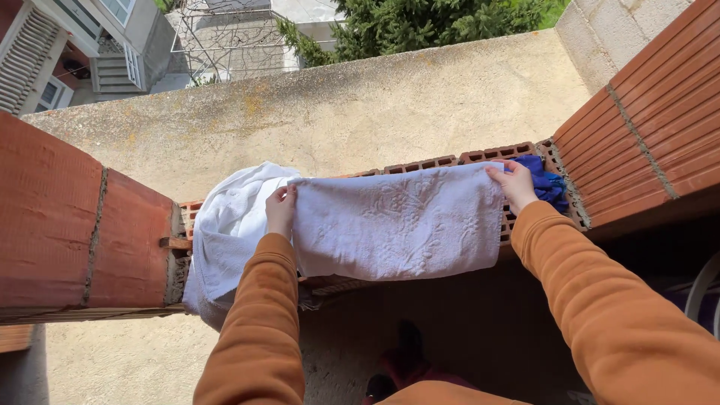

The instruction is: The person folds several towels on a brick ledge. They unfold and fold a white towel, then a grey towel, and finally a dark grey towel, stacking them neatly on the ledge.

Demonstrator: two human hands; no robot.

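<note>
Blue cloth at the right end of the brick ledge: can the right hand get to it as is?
Probably yes. The right hand lies right beside the blue cloth, nothing between them. But both hands grip corners of the white towel, so the right would have to let go first.

White embossed towel (397, 221): rect., floral relief pattern, spread flat & draped over hollow-brick ledge, long side horiz., lower edge hanging toward 6 o'clock. Top corners pinched at 9 and 3 o'clock ends. Slightly wrinkled, no folds visible, overlaps a second white cloth at 9 o'clock.
</note>
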